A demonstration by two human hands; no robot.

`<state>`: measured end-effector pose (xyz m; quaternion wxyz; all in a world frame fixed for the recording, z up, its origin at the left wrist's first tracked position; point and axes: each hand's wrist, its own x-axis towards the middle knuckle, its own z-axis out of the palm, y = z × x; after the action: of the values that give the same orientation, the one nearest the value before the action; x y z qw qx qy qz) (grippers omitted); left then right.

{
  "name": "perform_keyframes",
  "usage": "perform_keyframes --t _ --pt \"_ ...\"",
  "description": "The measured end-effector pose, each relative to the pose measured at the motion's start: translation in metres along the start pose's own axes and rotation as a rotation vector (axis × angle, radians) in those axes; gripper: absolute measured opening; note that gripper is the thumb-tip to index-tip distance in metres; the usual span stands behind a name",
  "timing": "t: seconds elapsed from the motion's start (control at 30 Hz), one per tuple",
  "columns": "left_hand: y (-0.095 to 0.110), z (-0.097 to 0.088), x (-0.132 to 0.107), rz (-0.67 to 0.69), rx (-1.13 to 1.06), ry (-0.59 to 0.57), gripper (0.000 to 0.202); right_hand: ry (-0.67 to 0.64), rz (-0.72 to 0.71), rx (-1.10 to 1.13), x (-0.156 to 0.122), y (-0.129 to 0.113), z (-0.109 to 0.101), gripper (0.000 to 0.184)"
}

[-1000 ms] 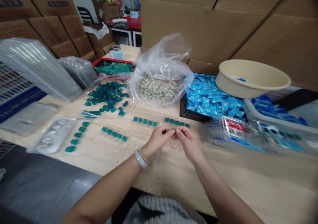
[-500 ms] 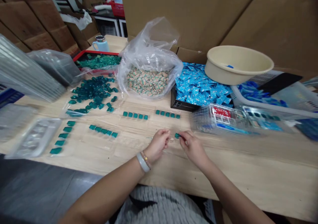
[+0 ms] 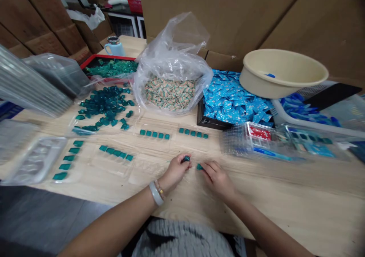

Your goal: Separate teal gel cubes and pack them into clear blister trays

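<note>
While both hands are working just above the wooden table [image 3: 285, 196], the left hand [image 3: 176, 169] is curling its fingers and thumb together, seemingly pinching a small teal pod [image 3: 186, 159], though the fingers partly hide it. The right hand [image 3: 218, 179] is pressing its thumb and fingertips together on a second teal pod [image 3: 199, 167], holding it low, just beside the left hand. Beyond the grip, short rows of teal pods [image 3: 154, 134] are sitting on clear plastic sheets, spaced so that each piece is staying separate, unlike the loose heap of teal pods [image 3: 104, 107] farther on. Left of the grip, a clear blister tray [image 3: 37, 160] is lying flat. Farther out, a red-rimmed tray [image 3: 110, 60] is holding green pieces, and a clear plastic bag [image 3: 171, 40] is standing open around wrapped sachets. To the right, a black tray [image 3: 211, 122] is carrying blue sachets, with a cream basin [image 3: 282, 72] resting against them. Beyond the right hand, a white basket [image 3: 302, 114] is holding blue items, hard to make out.
</note>
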<state>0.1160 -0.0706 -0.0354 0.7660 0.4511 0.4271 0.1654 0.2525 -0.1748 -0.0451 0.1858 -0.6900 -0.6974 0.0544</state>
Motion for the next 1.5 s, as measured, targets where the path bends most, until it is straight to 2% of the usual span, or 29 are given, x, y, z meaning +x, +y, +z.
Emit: perform_keyframes --t 0.13,0.27,0.33,0.4,0.5,0.6,0.7,0.83,0.9,1.03,1.13,1.2,1.27,1.3,1.33,1.37,1.4,1.43,1.5 --pt "-0.005 0.001 0.004 0.054 0.149 0.012 0.021 0.017 0.094 -0.078 -0.004 -0.007 0.006 0.022" --pt "-0.005 0.002 -0.001 0.129 0.241 0.016 0.026 0.026 0.189 -0.061 0.0 -0.012 -0.002 0.017" --pt "-0.001 0.005 -0.007 0.197 0.305 -0.013 0.031 0.078 0.215 0.095 0.004 -0.015 -0.009 0.019" --pt "0.005 0.008 -0.015 0.293 0.397 -0.072 0.031 0.103 0.271 0.341 0.008 -0.019 -0.016 0.02" --pt "0.014 0.013 -0.024 0.395 0.524 -0.152 0.028 0.045 0.396 0.672 0.016 -0.023 -0.022 0.016" --pt "0.02 0.015 -0.027 0.404 0.561 -0.193 0.028 -0.01 0.485 0.84 0.021 -0.021 -0.023 0.015" --pt "0.02 0.012 -0.024 0.326 0.492 -0.199 0.025 -0.036 0.521 0.937 0.021 -0.016 -0.022 0.016" --pt "0.02 0.008 -0.016 0.075 0.262 -0.253 0.022 -0.076 0.558 1.028 0.02 -0.011 -0.021 0.019" --pt "0.024 0.009 -0.011 0.046 0.205 -0.251 0.018 -0.077 0.541 1.043 0.023 -0.01 -0.024 0.018" --pt "0.035 0.018 0.0 0.032 0.12 -0.227 0.011 -0.014 0.397 0.98 0.029 -0.007 -0.037 0.022" --pt "0.037 0.028 0.002 -0.096 0.008 -0.334 0.02 -0.035 0.335 1.003 0.029 -0.004 -0.045 0.025" --pt "0.039 0.026 0.002 -0.144 0.016 -0.417 0.034 -0.079 0.336 1.008 0.024 -0.002 -0.048 0.022" --pt "0.048 0.005 0.002 -0.079 0.158 -0.414 0.044 -0.081 0.337 0.846 0.017 -0.002 -0.047 0.019" --pt "0.056 -0.015 0.004 0.008 0.282 -0.346 0.045 -0.067 0.326 0.693 0.014 -0.002 -0.046 0.018" --pt "0.067 -0.041 0.008 0.125 0.442 -0.225 0.045 -0.06 0.304 0.513 0.011 -0.003 -0.045 0.017" --pt "0.079 -0.071 0.013 0.281 0.63 0.026 0.036 -0.074 0.27 0.316 0.009 -0.004 -0.042 0.016" --pt "0.092 -0.105 0.02 0.406 0.825 0.324 0.029 -0.107 0.227 0.133 0.009 -0.006 -0.039 0.015" --pt "0.103 -0.138 0.028 0.463 1.004 0.614 0.027 -0.148 0.187 -0.017 0.01 -0.008 -0.036 0.015" --pt "0.118 -0.197 0.045 0.448 1.074 0.844 0.033 -0.211 0.133 -0.2 0.015 -0.011 -0.029 0.016"
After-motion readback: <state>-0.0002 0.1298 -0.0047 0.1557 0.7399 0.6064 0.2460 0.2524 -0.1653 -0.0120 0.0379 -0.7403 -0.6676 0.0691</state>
